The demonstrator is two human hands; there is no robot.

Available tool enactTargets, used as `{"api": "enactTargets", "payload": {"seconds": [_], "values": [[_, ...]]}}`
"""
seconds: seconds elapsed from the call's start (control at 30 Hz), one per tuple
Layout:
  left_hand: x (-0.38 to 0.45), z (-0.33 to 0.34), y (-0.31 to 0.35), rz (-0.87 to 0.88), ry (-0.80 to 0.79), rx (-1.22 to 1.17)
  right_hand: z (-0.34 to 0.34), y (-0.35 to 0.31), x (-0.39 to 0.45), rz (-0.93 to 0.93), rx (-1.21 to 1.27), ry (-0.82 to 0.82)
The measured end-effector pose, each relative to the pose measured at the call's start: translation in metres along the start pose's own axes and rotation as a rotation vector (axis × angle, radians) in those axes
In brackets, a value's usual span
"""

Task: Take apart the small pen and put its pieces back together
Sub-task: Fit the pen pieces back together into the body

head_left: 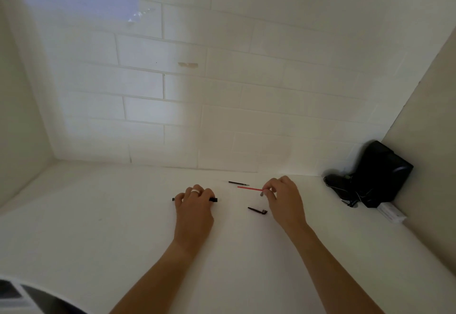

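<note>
The pen lies in pieces on the white table (98,215). My left hand (195,205) rests over the black pen barrel (213,199), fingers curled on it, both ends sticking out. My right hand (283,196) pinches the right end of the thin red refill (249,188), which points left just above the table. A thin black refill (238,183) lies behind the red one. A black clip piece (257,210) lies on the table just left of my right wrist.
A black device with cables (372,178) stands in the far right corner, with a small white box (392,212) in front of it. A white brick wall (197,91) closes the back and a partition the right side.
</note>
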State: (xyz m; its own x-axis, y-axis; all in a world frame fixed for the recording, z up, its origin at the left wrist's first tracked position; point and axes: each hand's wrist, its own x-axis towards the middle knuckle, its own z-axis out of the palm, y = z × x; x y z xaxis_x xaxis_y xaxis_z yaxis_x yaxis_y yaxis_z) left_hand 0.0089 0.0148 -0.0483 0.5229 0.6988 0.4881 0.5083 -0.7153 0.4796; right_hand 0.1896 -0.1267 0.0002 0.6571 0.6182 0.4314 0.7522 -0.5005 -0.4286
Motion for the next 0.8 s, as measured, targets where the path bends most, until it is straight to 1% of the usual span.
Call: {"api": "enactTargets", "payload": {"seconds": [0.1, 0.2, 0.37, 0.43, 0.57, 0.8], "values": [[0.0, -0.001, 0.002, 0.06, -0.029, -0.029, 0.02, -0.026, 0.007, -0.101, -0.045, -0.034], [0.001, -0.002, 0.002, 0.066, -0.04, -0.046, 0.035, -0.043, 0.014, -0.156, -0.145, -0.051], [0.003, -0.001, 0.001, 0.062, -0.039, -0.063, 0.043, -0.042, 0.022, -0.162, -0.243, -0.08], [0.004, 0.0, 0.0, 0.059, -0.042, -0.068, 0.043, -0.04, 0.025, -0.151, -0.232, -0.084], [0.004, 0.0, 0.0, 0.058, -0.045, -0.074, 0.049, -0.041, 0.041, -0.124, -0.176, -0.036], [0.005, 0.0, 0.0, 0.054, -0.029, -0.082, 0.068, -0.05, 0.051, -0.13, -0.225, -0.101]]}}
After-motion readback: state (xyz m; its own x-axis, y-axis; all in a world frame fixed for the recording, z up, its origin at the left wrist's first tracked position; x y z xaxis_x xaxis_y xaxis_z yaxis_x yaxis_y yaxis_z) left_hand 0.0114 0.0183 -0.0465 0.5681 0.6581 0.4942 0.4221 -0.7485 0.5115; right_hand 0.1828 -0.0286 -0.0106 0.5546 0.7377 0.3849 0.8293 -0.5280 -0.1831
